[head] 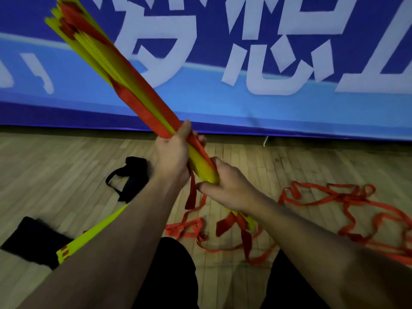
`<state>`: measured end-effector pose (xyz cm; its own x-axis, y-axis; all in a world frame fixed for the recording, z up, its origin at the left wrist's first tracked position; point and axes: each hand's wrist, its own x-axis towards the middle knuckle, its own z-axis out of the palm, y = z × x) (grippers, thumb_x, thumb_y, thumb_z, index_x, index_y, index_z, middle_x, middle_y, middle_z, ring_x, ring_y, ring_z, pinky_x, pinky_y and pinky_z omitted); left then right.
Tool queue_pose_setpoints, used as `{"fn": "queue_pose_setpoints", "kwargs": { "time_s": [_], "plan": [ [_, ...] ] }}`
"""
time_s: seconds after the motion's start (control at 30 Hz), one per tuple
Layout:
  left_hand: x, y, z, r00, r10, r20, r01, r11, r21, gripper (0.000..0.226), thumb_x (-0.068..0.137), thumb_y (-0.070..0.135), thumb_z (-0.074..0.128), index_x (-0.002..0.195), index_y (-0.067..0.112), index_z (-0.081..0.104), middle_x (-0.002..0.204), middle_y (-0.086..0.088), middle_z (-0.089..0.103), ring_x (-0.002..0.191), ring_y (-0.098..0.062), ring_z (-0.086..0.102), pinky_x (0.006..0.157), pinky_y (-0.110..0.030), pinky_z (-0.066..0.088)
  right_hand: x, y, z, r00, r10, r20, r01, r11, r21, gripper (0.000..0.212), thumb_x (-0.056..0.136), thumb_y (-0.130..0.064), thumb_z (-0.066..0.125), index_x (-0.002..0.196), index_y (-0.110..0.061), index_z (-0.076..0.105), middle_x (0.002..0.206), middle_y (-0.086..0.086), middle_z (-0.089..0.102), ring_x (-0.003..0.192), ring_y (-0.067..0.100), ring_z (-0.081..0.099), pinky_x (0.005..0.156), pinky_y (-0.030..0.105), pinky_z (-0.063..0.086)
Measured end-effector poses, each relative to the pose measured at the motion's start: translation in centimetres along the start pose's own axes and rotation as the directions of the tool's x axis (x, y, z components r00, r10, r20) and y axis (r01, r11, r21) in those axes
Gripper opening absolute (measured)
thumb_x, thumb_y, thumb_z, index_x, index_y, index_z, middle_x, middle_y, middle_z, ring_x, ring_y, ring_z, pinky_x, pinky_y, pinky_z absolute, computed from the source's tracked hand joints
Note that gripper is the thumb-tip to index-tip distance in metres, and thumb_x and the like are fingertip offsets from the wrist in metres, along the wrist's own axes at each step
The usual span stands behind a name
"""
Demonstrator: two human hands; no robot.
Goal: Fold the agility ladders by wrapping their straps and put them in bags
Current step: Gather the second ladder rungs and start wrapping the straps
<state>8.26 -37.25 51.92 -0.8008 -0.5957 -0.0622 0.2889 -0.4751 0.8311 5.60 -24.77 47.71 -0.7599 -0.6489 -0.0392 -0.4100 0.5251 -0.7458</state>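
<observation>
Watching from the head camera, I see a black bag (29,239) lying at the far left of the wooden floor (66,166), with a second ladder's yellow slats (89,233) resting across it and passing out of sight behind the left forearm. A second black bag (131,177) with a loop handle sits further back, just beside the left wrist.

At centre, the left hand (171,157) wraps its grip around a bundle of yellow slats (124,72) bound in red strap, held tilted so its far end points up and left toward the blue banner (289,103). I judge the raised angle keeps the bundle's end free for winding.

The right hand (229,186) curls its grip round the bundle's near end, thumb pressed on the slats, seemingly pinning them square while a red strap tail (191,192) hangs below.

To the right, loose red straps (347,201) sprawl in tangled loops over the floor, well apart from both bags. That tangle looks the likeliest snag before anything can be bagged.
</observation>
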Motion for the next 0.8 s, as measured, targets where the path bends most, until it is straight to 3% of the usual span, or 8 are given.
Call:
{"fn": "queue_pose_setpoints", "kwargs": {
  "time_s": [0.1,0.23,0.33,0.43,0.5,0.6,0.73,0.8],
  "plan": [
    [0.7,1.1,0.0,0.998,0.06,0.023,-0.059,0.997,-0.04,0.007,0.094,0.001,0.061,0.093,0.005,0.055,0.067,-0.008,0.059,0.06,-0.02,0.062,0.07,-0.037,0.059,-1.0,-0.1,-0.2,0.997,-0.044,0.061,0.029,0.975,0.219,0.058,0.082,-0.065,0.067,0.125,-0.033,0.046,0.106,-0.005,0.063,0.094,0.011,0.064,0.083,0.038,0.058],
    [0.3,0.2,0.5,1.0,0.013,0.001,-0.013,1.0,-0.012,0.014,0.086,0.002,0.071,0.088,0.004,0.058,0.064,-0.006,0.059,0.058,-0.018,0.062,0.067,-0.033,0.058,-0.2,-1.4,0.0,0.993,-0.102,-0.062,0.098,0.993,-0.058,0.093,0.069,-0.073,0.073,0.142,-0.03,0.033,0.131,-0.01,0.053,0.115,0.011,0.054,0.094,0.038,0.053],
    [0.6,0.1,0.6,0.998,-0.055,-0.013,0.055,0.998,-0.039,0.021,0.084,0.009,0.075,0.087,0.009,0.054,0.06,-0.003,0.051,0.052,-0.013,0.056,0.064,-0.031,0.054,0.1,-1.2,0.1,0.989,-0.12,-0.088,0.095,0.964,-0.247,0.064,0.089,-0.051,0.068,0.137,-0.024,0.037,0.112,-0.002,0.059,0.096,0.016,0.062,0.083,0.04,0.058],
    [0.5,-0.1,0.1,0.988,-0.15,-0.021,0.149,0.988,-0.04,0.031,0.08,0.033,0.078,0.087,0.016,0.053,0.059,0.002,0.041,0.049,-0.012,0.046,0.055,-0.027,0.047,0.1,0.0,-0.2,0.983,-0.184,-0.015,0.181,0.975,-0.128,0.032,0.1,-0.036,0.054,0.128,-0.021,0.047,0.09,-0.003,0.057,0.076,0.013,0.061,0.069,0.036,0.057],
    [0.3,-0.1,-0.1,0.982,-0.191,0.013,0.191,0.979,-0.065,0.037,0.079,0.049,0.074,0.076,0.02,0.05,0.061,0.002,0.035,0.05,-0.012,0.039,0.051,-0.026,0.041,-0.5,0.6,0.0,0.956,-0.291,-0.034,0.287,0.953,-0.096,0.041,0.103,-0.04,0.049,0.136,-0.016,0.049,0.1,-0.008,0.057,0.087,0.009,0.057,0.075,0.025,0.051],
    [0.0,-0.2,0.0,0.984,-0.168,0.052,0.172,0.981,-0.091,0.044,0.079,0.056,0.069,0.07,0.021,0.045,0.063,0.002,0.032,0.052,-0.012,0.035,0.053,-0.027,0.035,-0.8,1.9,1.1,0.85,-0.435,-0.298,0.358,0.891,-0.28,0.053,0.101,-0.044,0.045,0.133,-0.004,0.059,0.123,0.007,0.059,0.113,0.019,0.053,0.094,0.028,0.047],
    [-0.3,-0.1,0.5,0.986,-0.13,0.106,0.132,0.991,-0.011,0.068,0.069,0.067,0.068,0.116,0.018,0.064,0.071,0.006,0.047,0.066,-0.01,0.047,0.065,-0.027,0.042,-0.9,2.2,1.7,0.811,-0.372,-0.453,0.376,0.923,-0.085,0.041,0.098,-0.039,0.055,0.109,-0.005,0.075,0.109,0.006,0.064,0.102,0.019,0.058,0.082,0.028,0.05],
    [-0.2,0.0,0.6,0.986,-0.105,0.132,0.105,0.994,0.013,0.053,0.071,0.067,0.067,0.098,0.021,0.065,0.064,0.005,0.039,0.059,-0.009,0.042,0.062,-0.027,0.037,-1.1,1.6,1.3,0.801,-0.323,-0.505,0.342,0.938,-0.057,0.032,0.1,-0.031,0.056,0.101,-0.006,0.075,0.099,0.004,0.064,0.09,0.013,0.059,0.073,0.02,0.048]
  ]
}}
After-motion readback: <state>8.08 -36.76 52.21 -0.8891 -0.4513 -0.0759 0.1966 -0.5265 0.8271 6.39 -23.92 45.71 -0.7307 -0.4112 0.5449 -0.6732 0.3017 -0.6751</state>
